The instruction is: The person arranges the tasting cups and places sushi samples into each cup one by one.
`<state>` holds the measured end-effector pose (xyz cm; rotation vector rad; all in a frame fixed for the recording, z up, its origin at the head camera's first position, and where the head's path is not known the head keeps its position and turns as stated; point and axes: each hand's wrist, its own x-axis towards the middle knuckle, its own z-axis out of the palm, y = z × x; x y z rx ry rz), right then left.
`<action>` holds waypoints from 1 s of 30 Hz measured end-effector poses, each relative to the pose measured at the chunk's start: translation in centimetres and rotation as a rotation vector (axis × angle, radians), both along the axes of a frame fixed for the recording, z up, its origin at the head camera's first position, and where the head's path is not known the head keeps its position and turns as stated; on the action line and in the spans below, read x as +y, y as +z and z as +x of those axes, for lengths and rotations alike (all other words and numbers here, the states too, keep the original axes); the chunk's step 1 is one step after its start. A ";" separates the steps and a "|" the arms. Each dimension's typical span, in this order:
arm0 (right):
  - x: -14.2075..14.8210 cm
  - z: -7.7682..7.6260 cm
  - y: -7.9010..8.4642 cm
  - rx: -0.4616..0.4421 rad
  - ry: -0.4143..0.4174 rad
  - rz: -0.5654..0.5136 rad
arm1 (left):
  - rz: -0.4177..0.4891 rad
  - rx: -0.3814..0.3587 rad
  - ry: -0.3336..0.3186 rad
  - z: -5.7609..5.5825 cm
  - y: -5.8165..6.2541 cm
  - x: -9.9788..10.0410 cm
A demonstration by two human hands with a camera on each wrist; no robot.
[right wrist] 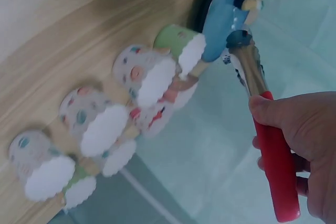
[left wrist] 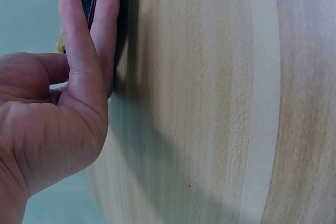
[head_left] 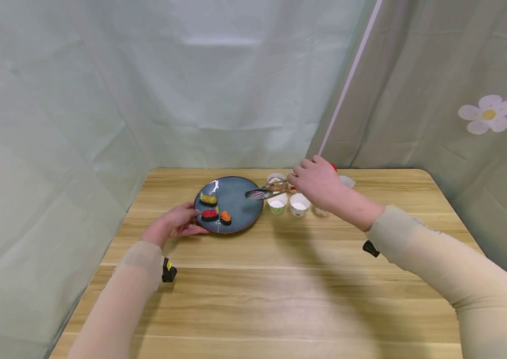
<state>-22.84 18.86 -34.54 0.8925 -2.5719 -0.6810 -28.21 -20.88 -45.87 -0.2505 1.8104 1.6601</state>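
Note:
At the plate's left rim, my left hand (head_left: 181, 220) grips the dark blue plate (head_left: 235, 199), with fingers reaching beneath it. Three small sushi pieces sit on the plate's left part: one with a yellow topping (head_left: 209, 199), one red (head_left: 210, 215) and one orange (head_left: 225, 217). My right hand (head_left: 317, 182) holds the red handle (right wrist: 278, 169) of metal tongs (right wrist: 251, 72). The tips of the tongs hang over the plate's right side. Something dark and patterned shows at the tips; whether it is a separate piece I cannot tell.
Several paper cups (head_left: 299, 204) stand close together right of the plate, below my right hand. Some are partly hidden by it. Curtains (head_left: 235, 99) hang behind the wooden table (head_left: 280, 289). A black device (head_left: 169, 270) is at my left wrist.

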 end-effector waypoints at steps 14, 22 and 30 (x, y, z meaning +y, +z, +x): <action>6.2 1.2 2.3 0.040 -0.013 0.027 | 0.020 0.000 0.001 -0.1 -0.1 0.2; 10.3 2.7 3.2 0.059 -0.028 0.003 | 0.008 0.018 -0.014 0.0 0.0 0.2; 13.8 4.5 3.8 0.054 -0.047 0.000 | 0.023 0.010 -0.009 -0.3 -0.1 -0.1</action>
